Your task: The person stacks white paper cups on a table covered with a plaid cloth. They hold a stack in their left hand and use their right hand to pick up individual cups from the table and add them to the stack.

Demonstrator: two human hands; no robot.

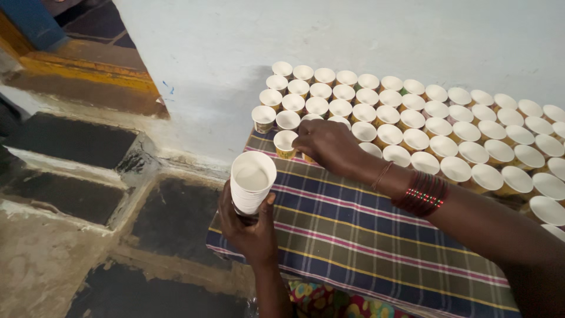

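Left hand (250, 232) grips a cup stack (252, 184); right hand (326, 144) fingers pinch one cup (hidden) among empty cups (447, 126) on checked cloth (365, 235).

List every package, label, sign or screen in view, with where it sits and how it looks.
No packages, signs or screens show.
Printed wraps: yellow-orange patterned bands around the small white paper cups standing in rows on the checked cloth by the wall.
Stack of white paper cups: in the left hand, plain white.
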